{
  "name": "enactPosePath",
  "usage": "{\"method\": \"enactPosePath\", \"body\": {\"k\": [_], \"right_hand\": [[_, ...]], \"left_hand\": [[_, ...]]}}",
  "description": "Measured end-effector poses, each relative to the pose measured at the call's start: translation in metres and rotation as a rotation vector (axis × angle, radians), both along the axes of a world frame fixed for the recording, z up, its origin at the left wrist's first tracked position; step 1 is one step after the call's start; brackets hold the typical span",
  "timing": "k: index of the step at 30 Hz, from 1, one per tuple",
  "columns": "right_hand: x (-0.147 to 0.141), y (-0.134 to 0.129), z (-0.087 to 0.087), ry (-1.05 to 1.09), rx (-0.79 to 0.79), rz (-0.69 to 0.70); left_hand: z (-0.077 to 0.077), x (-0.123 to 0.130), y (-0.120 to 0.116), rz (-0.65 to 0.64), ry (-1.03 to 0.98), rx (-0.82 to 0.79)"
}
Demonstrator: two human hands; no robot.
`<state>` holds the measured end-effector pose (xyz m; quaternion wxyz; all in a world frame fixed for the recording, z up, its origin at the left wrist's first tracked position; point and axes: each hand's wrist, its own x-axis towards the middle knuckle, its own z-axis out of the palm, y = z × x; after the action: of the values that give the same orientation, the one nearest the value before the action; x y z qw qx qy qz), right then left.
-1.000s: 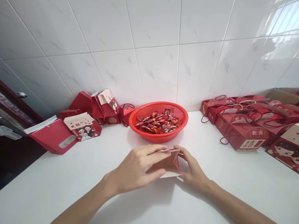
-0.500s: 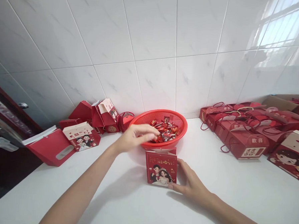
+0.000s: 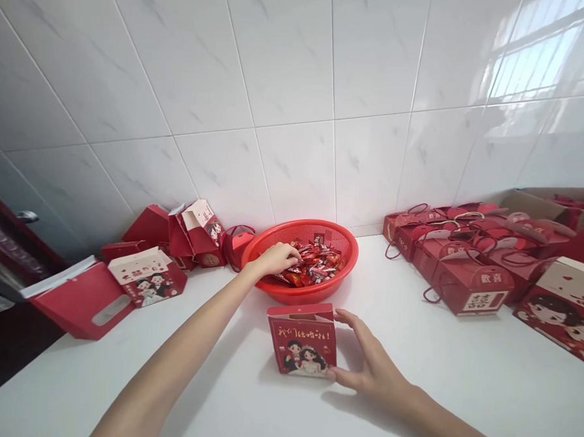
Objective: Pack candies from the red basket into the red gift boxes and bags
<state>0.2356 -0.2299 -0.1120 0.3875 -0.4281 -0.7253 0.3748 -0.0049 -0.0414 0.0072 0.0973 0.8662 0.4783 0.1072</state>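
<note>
My left hand [image 3: 279, 259] is down in the red plastic basket [image 3: 348, 247], its fingers curled together on the wrapped candies [image 3: 319, 262]. What lies between the fingertips is partly hidden. In front of the basket a small red paper gift box [image 3: 302, 343] stands upright with its top open. Its front carries gold writing and a cartoon bride and groom. My right hand [image 3: 370, 363] grips this box by its right side, thumb at the lower front corner and fingers at the upper edge.
At left, several red boxes [image 3: 154, 280] and a flatter red box [image 3: 84, 302] lean together. Closed red boxes with cord handles [image 3: 475, 280] fill the right side, beside a larger printed box [image 3: 561, 311]. A cardboard carton [image 3: 538, 200] stands behind. White tiles [image 3: 295, 166] back the white table [image 3: 262, 412].
My left hand has gone down from above the basket's near rim into the candies. The gift box now tilts back slightly, showing more of its open top; my right hand stays on it.
</note>
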Motion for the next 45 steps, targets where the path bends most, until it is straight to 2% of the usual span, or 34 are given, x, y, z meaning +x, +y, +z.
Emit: {"method": "enactPosePath", "body": {"k": [5, 9, 13, 18, 23, 26, 31, 34, 36, 38, 45], "right_hand": [[0.001, 0.001, 0.0, 0.012, 0.011, 0.054], [0.003, -0.002, 0.006, 0.075, 0.046, 0.094], [0.006, 0.0, 0.015, 0.126, 0.085, -0.036], [0.008, 0.014, 0.025, 0.213, 0.173, -0.208], [0.004, 0.037, 0.05, 0.213, 0.299, -0.255], [-0.006, 0.068, 0.072, 0.241, 0.345, -0.274], [-0.035, 0.136, 0.096, 0.243, 0.186, -0.279], [-0.051, 0.159, 0.102, 0.295, -0.021, -0.147], [-0.056, 0.163, 0.103, 0.378, -0.132, -0.026], [-0.056, 0.163, 0.103, 0.444, -0.165, 0.015], [-0.049, 0.161, 0.098, 0.664, -0.153, -0.199]], "left_hand": [[0.0, -0.004, -0.01, 0.025, -0.299, 0.019], [-0.006, -0.002, -0.018, 0.036, -0.514, 0.028], [-0.013, -0.001, -0.017, 0.075, -0.719, 0.004], [-0.016, -0.002, -0.014, 0.112, -0.921, -0.051], [-0.015, -0.001, -0.016, 0.139, -1.107, -0.119], [-0.013, -0.001, -0.018, 0.134, -1.197, -0.166], [-0.011, -0.001, -0.021, 0.141, -1.279, -0.236], [-0.012, 0.0, -0.021, 0.125, -1.326, -0.253], [-0.013, 0.0, -0.021, 0.12, -1.35, -0.241], [-0.015, -0.001, -0.018, 0.144, -1.376, -0.217], [-0.021, -0.002, -0.011, 0.275, -1.429, -0.06]]}}
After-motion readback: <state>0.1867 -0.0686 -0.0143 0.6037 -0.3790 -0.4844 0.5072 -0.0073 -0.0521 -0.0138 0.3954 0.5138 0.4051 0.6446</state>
